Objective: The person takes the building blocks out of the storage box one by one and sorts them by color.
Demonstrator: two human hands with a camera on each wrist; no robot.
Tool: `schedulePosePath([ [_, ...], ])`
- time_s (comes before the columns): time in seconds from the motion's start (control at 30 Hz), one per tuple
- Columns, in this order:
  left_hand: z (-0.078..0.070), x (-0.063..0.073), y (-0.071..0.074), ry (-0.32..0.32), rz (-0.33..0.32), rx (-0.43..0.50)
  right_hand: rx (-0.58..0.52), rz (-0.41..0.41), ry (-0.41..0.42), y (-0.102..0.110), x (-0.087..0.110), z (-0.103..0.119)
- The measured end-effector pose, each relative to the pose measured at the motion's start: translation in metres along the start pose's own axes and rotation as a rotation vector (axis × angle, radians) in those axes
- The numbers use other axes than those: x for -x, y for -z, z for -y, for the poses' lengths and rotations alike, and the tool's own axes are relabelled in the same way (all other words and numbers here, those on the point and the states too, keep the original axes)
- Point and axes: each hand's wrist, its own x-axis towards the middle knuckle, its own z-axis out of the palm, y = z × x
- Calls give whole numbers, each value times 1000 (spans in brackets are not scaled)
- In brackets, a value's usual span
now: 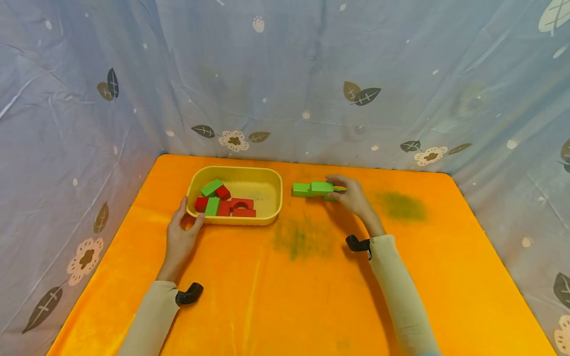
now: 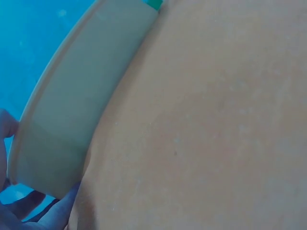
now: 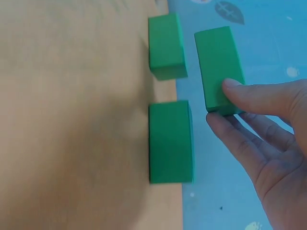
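Note:
My right hand (image 1: 352, 198) pinches a green rectangular block (image 3: 218, 62) between thumb and fingers, just over a gap between two other green blocks. One of those, the left green block (image 1: 301, 190), shows clearly on the table; the right one (image 3: 170, 143) is partly covered by the hand in the head view. At the front left corner of a yellow tub (image 1: 262, 221), my left hand (image 1: 180, 242) grips the wall, with the thumb on the front side and fingers on the left. Inside lie several red and green blocks, including a red arch block (image 1: 242, 203).
An orange cloth covers the table (image 1: 289, 296), with dark greenish smudges (image 1: 403, 206) on it. Blue-grey patterned curtains (image 1: 285, 74) hang behind and at both sides. Both wrists wear black camera mounts (image 1: 189, 294).

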Motion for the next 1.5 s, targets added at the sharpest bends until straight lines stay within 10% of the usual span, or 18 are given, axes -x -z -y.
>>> schedulePosePath([
  [1.5, -1, 2, -3, 2, -14, 26, 160, -165, -41, 70, 44, -39],
])
